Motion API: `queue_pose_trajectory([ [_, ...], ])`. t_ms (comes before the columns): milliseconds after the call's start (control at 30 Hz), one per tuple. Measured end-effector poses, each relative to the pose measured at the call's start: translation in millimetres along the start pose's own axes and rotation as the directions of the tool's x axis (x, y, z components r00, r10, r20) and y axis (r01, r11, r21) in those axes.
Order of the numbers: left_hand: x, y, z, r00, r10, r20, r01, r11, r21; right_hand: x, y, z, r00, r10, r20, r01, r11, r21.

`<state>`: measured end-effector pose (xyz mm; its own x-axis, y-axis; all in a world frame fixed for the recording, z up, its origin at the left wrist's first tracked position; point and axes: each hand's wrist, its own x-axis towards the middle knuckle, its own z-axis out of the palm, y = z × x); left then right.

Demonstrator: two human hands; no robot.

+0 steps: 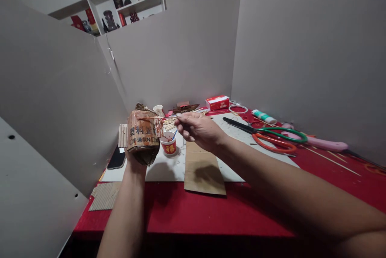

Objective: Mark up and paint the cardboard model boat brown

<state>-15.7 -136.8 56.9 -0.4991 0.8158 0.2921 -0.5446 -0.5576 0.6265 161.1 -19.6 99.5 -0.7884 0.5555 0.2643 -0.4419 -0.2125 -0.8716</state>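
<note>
My left hand [134, 164] holds up a small cardboard model [144, 129] from below; its fingers are hidden behind it. Printed dark characters show on the model, and glossy reddish-brown paint covers part of it. My right hand [196, 129] pinches a thin stick-like brush [164, 117], closed around its end. The brush's reddish tip lies against the model's upper face. Just below the brush, a red-and-white paper cup [169, 148] stands on the white sheet, with a blue stick [175, 134] leaning in it.
Brown cardboard [205, 169] lies in front, corrugated cardboard [104, 196] at left by a phone [116, 159]. Behind are thin sticks [170, 123], a model boat [184, 107] and a red box [217, 102]. Scissors [271, 134] and a pink-handled tool [322, 143] lie right. Grey panels surround the red table.
</note>
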Motion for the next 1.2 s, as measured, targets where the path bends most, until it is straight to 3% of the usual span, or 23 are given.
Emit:
queue_pose_trajectory([
  [100, 1, 0, -1.3, 1.0, 0.004, 0.005, -0.004, 1.0, 0.014, 0, -3, -2, 1.0, -0.017, -0.009, 0.017, 1.0, 0.003],
  [267, 0, 1, -1.4, 1.0, -0.013, -0.003, 0.013, 1.0, 0.014, -1, -7, -5, 0.993, 0.076, 0.088, -0.071, 0.996, -0.054],
  [433, 0, 1, 4.1, 1.0, -0.015, -0.013, 0.015, 0.999, 0.028, 0, -6, -4, 0.998, -0.064, 0.017, 0.065, 0.997, -0.036],
  [567, 0, 2, 12.4, 0.999, -0.028, -0.032, 0.029, 0.999, 0.034, -3, -5, -1, 0.985, -0.169, 0.045, 0.171, 0.984, -0.052],
  [867, 6, 7, 33.9, 0.976, -0.062, -0.209, 0.054, 0.998, -0.044, -13, -4, 6, 0.933, -0.355, 0.051, 0.359, 0.92, -0.156],
  [1133, 12, 9, 35.6, 0.942, -0.039, -0.333, 0.033, 0.999, -0.024, -15, -1, 2, 0.921, -0.378, 0.091, 0.389, 0.901, -0.192],
  [1200, 12, 8, 35.3, 0.947, -0.028, -0.32, 0.025, 1.0, -0.015, -16, 0, 2, 0.922, -0.367, 0.12, 0.385, 0.896, -0.22],
])
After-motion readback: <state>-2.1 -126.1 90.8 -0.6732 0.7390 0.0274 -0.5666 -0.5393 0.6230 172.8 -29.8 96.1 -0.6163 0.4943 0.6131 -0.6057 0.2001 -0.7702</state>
